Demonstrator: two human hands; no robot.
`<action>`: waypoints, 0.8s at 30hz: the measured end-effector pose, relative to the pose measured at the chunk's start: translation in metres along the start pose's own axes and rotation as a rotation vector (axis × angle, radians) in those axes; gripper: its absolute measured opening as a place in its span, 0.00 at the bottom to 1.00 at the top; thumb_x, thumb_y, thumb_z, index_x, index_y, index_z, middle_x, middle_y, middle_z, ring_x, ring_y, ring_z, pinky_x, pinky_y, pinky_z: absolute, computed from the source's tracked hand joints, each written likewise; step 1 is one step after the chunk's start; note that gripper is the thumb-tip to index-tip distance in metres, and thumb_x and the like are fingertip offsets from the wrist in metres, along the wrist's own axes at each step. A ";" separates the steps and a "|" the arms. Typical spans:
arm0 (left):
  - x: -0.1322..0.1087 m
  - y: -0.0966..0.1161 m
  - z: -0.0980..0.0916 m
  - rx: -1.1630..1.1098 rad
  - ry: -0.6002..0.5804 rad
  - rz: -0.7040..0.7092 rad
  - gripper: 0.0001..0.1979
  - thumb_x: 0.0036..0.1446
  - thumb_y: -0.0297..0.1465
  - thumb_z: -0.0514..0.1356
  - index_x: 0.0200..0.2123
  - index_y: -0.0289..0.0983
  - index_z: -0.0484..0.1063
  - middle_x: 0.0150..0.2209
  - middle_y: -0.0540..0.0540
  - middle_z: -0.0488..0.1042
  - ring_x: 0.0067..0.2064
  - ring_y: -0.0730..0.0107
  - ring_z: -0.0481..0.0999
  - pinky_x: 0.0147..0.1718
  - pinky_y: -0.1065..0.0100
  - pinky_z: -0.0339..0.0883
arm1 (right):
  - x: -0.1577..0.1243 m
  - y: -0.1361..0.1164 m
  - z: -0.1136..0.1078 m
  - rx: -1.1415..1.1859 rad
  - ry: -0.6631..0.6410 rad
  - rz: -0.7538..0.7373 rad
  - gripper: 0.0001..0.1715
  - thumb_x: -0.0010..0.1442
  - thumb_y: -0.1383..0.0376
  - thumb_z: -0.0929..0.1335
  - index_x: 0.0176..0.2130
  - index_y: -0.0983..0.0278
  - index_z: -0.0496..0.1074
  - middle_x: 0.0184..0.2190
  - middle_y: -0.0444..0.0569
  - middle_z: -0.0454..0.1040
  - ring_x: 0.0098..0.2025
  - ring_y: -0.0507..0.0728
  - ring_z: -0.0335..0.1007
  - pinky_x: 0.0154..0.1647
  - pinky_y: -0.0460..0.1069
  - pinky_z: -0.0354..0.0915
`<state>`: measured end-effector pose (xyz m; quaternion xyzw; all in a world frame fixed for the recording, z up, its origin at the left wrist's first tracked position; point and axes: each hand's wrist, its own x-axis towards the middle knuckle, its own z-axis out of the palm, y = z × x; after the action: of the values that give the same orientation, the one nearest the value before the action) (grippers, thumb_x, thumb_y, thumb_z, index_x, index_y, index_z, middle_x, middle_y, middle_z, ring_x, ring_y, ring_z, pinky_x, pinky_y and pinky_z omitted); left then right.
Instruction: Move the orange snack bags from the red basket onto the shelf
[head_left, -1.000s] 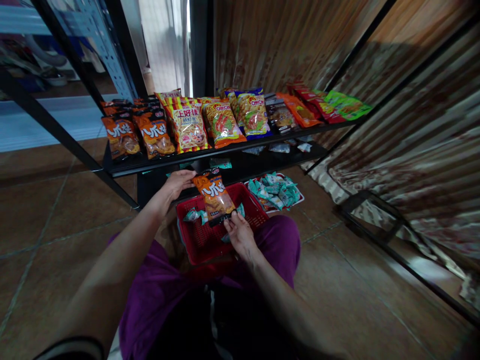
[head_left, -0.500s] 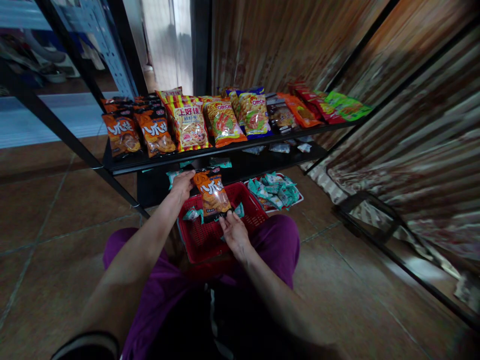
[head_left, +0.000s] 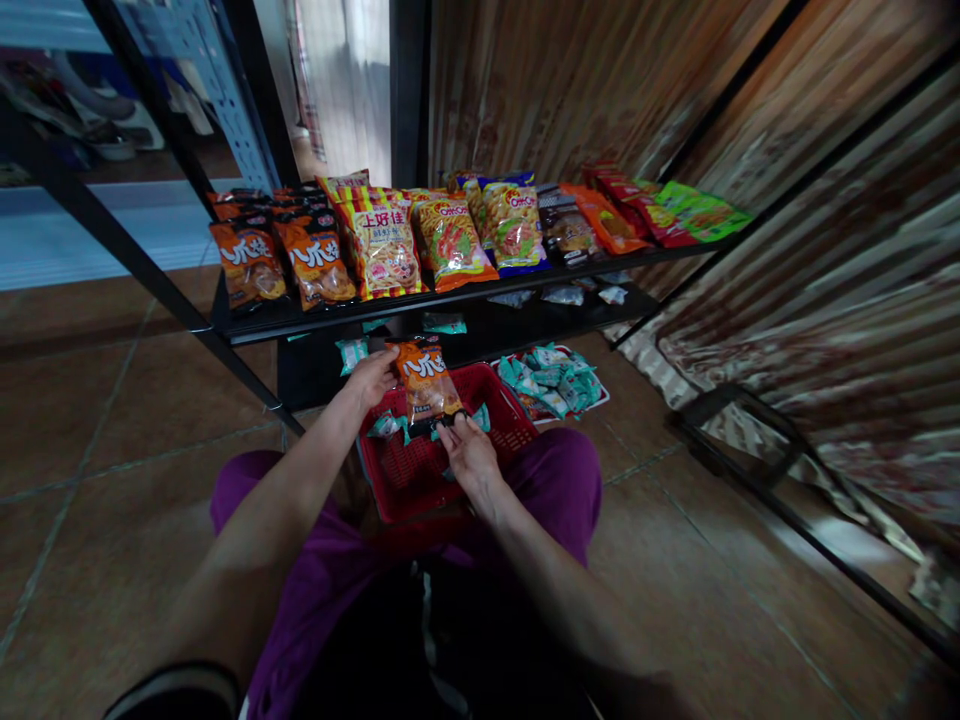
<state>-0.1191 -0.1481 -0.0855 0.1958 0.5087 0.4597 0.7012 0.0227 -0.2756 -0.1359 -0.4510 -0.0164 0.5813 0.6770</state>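
An orange and black snack bag (head_left: 429,385) is held above the red basket (head_left: 390,497), its printed front facing up towards me. My left hand (head_left: 371,378) is closed on the bag's upper left edge. At the lower right corner, my right hand (head_left: 470,452) pinches the black bottom seal. Below the bag, a few small teal packets (head_left: 386,426) lie in the basket, partly hidden by the bag and my hands. The basket sits between my knees.
In front stands a black shelf (head_left: 300,322) with a row of snack bags, among them matching orange-black bags (head_left: 319,262). Teal packets (head_left: 352,354) lie on the lower shelf. Right of the basket, a white-rimmed tray (head_left: 602,398) holds many teal packets. A black metal frame (head_left: 739,440) stands at right.
My left hand has shifted slightly down along the bag's left edge, showing more of a teal packet on the lower shelf. My view has moved slightly; the bag stays over the basket.
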 end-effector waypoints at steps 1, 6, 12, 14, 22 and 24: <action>-0.002 -0.002 0.000 0.002 -0.004 -0.021 0.05 0.53 0.29 0.63 0.33 0.35 0.70 0.29 0.45 0.76 0.30 0.68 0.75 0.37 0.64 0.69 | 0.000 0.000 0.000 0.000 0.005 0.000 0.09 0.51 0.69 0.73 0.27 0.62 0.67 0.22 0.36 0.70 0.27 0.46 0.69 0.44 0.50 0.73; -0.012 -0.013 0.002 0.035 -0.042 -0.037 0.08 0.49 0.31 0.65 0.31 0.36 0.69 0.29 0.44 0.75 0.29 0.68 0.75 0.34 0.66 0.68 | 0.002 0.000 0.001 -0.044 0.005 -0.030 0.11 0.50 0.67 0.74 0.28 0.61 0.66 0.22 0.36 0.70 0.27 0.47 0.70 0.43 0.51 0.74; -0.011 -0.022 0.005 0.059 0.079 0.020 0.10 0.46 0.29 0.67 0.27 0.36 0.66 0.25 0.48 0.73 0.25 0.73 0.72 0.29 0.70 0.65 | -0.002 -0.005 0.006 -0.130 0.007 -0.008 0.15 0.49 0.63 0.75 0.27 0.62 0.65 0.17 0.37 0.69 0.22 0.48 0.69 0.35 0.47 0.74; -0.009 -0.023 0.006 0.059 0.121 0.033 0.09 0.48 0.28 0.65 0.28 0.36 0.66 0.25 0.49 0.73 0.25 0.74 0.71 0.28 0.71 0.65 | -0.006 -0.007 0.008 -0.124 0.010 0.006 0.16 0.49 0.62 0.75 0.26 0.62 0.65 0.17 0.38 0.69 0.22 0.48 0.69 0.33 0.46 0.74; -0.006 -0.026 0.007 0.029 0.173 0.068 0.11 0.47 0.29 0.66 0.28 0.36 0.64 0.24 0.52 0.70 0.23 0.77 0.68 0.27 0.71 0.64 | -0.018 -0.009 0.012 -0.123 -0.092 0.138 0.18 0.42 0.65 0.78 0.24 0.62 0.65 0.19 0.37 0.73 0.25 0.48 0.72 0.34 0.46 0.73; -0.005 -0.026 0.008 0.024 0.173 0.071 0.12 0.46 0.29 0.67 0.28 0.36 0.64 0.24 0.52 0.70 0.23 0.77 0.68 0.27 0.71 0.64 | -0.019 -0.008 0.013 -0.153 -0.099 0.167 0.18 0.41 0.66 0.78 0.23 0.62 0.65 0.19 0.37 0.73 0.25 0.48 0.73 0.33 0.45 0.73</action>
<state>-0.1007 -0.1643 -0.0991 0.1816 0.5654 0.4934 0.6356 0.0157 -0.2824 -0.1135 -0.4720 -0.0565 0.6543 0.5882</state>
